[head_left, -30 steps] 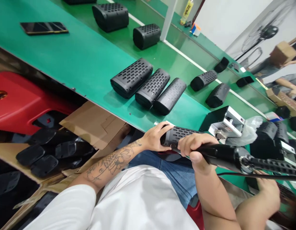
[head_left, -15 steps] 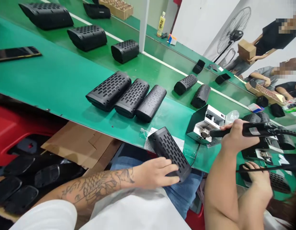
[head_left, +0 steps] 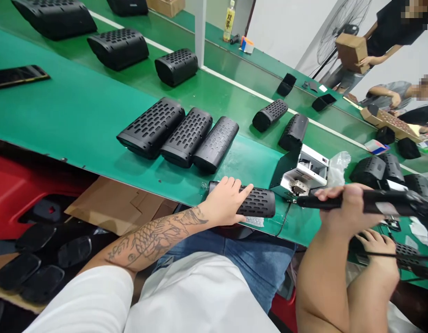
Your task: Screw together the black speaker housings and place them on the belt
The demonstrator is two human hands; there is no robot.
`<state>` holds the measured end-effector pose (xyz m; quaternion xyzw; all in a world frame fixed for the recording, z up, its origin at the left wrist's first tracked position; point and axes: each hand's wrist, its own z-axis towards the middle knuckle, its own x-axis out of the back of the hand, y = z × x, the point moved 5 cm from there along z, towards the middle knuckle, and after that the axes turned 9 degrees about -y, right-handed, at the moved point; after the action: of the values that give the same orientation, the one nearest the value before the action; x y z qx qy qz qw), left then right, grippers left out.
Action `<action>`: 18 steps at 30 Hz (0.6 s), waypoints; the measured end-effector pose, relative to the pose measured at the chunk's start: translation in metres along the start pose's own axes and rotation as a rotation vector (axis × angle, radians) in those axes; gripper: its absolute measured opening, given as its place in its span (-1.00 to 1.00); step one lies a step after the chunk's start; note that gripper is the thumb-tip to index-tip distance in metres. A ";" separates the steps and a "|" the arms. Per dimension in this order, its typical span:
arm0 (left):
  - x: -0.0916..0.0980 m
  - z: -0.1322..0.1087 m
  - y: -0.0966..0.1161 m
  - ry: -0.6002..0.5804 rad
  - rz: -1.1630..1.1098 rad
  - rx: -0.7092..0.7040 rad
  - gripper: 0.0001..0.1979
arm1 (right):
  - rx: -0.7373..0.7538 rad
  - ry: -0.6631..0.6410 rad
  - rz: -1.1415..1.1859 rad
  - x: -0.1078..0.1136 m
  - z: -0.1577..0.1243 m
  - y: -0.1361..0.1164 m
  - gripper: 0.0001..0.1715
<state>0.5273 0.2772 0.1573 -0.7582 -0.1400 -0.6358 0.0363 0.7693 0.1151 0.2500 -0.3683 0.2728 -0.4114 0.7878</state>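
Observation:
My left hand (head_left: 228, 201) lies over a black housing with slotted holes (head_left: 260, 202), its fingers across the top and its thumb on the near side. The housing lies lengthwise along the table's front edge, partly over bubble wrap (head_left: 253, 222). In my right hand (head_left: 342, 206) is a black electric screwdriver (head_left: 371, 202), held level, pointing left. Its tip is at the lower front of a black and white screw feeder (head_left: 306, 169), close to the metal mouth. Whether a screw sits on the tip is too small to tell. Three similar housings (head_left: 188, 136) stand beyond my left hand.
A phone (head_left: 18, 76) lies at the left. More housings (head_left: 119, 48) stand on the green table (head_left: 78, 111). On the right, a co-worker's hand (head_left: 376, 245) is close to my right arm. An open cardboard box (head_left: 106, 203) sits below the edge.
My left hand has turned the housing from a slant to lying along the table edge, and moved towards its left end. The screwdriver tip has shifted below the feeder's metal mouth.

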 end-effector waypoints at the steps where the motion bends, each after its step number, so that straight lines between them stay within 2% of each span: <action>1: 0.000 -0.001 -0.002 -0.014 -0.010 -0.006 0.13 | 0.015 -0.109 0.048 -0.002 -0.007 -0.012 -0.47; 3: -0.001 -0.003 -0.005 -0.021 -0.022 -0.018 0.13 | 0.060 -0.434 0.186 -0.013 -0.025 -0.036 -0.67; 5: -0.002 -0.003 -0.005 -0.008 -0.024 -0.023 0.12 | 0.065 -0.644 0.280 -0.022 -0.044 -0.051 -0.81; 9: -0.003 -0.003 -0.004 0.010 -0.018 -0.023 0.10 | 0.038 -0.640 0.299 -0.035 -0.062 -0.049 -0.84; 13: -0.004 -0.004 -0.004 0.022 -0.025 -0.027 0.11 | 0.072 -0.639 0.303 -0.047 -0.063 -0.034 -0.90; 17: -0.003 -0.003 -0.005 0.009 -0.037 -0.024 0.12 | 0.023 -0.684 0.302 -0.053 -0.063 -0.026 -0.99; 18: -0.002 -0.003 -0.005 -0.001 -0.038 -0.023 0.11 | 0.017 -0.696 0.304 -0.054 -0.063 -0.026 -0.95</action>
<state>0.5230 0.2806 0.1550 -0.7560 -0.1474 -0.6375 0.0154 0.6836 0.1280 0.2414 -0.4347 0.0371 -0.1425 0.8884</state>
